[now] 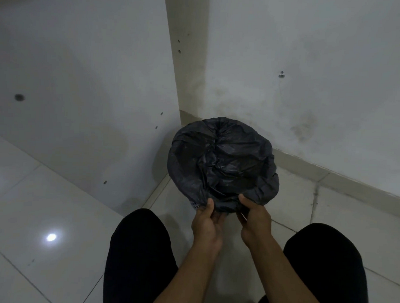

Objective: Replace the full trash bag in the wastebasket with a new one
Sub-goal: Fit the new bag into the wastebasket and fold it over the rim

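Note:
A black trash bag (221,161) covers the round wastebasket that stands on the floor in the corner. The bag is crumpled over the opening and folded down over the rim. A small patch of the basket's perforated wall (195,205) shows below the bag at the near left. My left hand (207,217) pinches the bag's edge at the near rim. My right hand (254,216) grips the same edge just to the right. Both hands are close together at the near side of the basket.
White walls meet in a corner behind the basket, with a pillar edge (175,70) on the left. The floor (54,202) is glossy white tile. My knees in black trousers (139,251) flank my arms at the bottom of the view.

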